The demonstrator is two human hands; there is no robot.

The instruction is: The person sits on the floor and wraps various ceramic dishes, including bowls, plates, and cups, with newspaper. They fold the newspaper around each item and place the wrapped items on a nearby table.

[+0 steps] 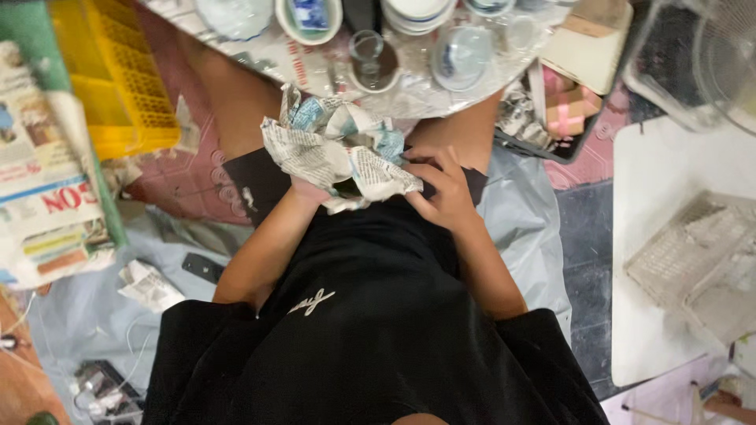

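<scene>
In the lap: both hands pressed around a crumpled newspaper bundle [339,153], left hand [311,193] mostly hidden under it, right hand [441,189] gripping its side. Wrap looks nearly closed; more cups [461,55] sit unwrapped on the tabletop [409,102].

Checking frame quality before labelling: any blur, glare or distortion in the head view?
Head view: crumpled newspaper bundle and right hand fairly sharp; left hand mostly hidden under the paper; glass cups and bowls on the round tray soft, with glare; fan at the top right blurred, edges bent by the wide lens; lighting even, shadows soft.
</scene>
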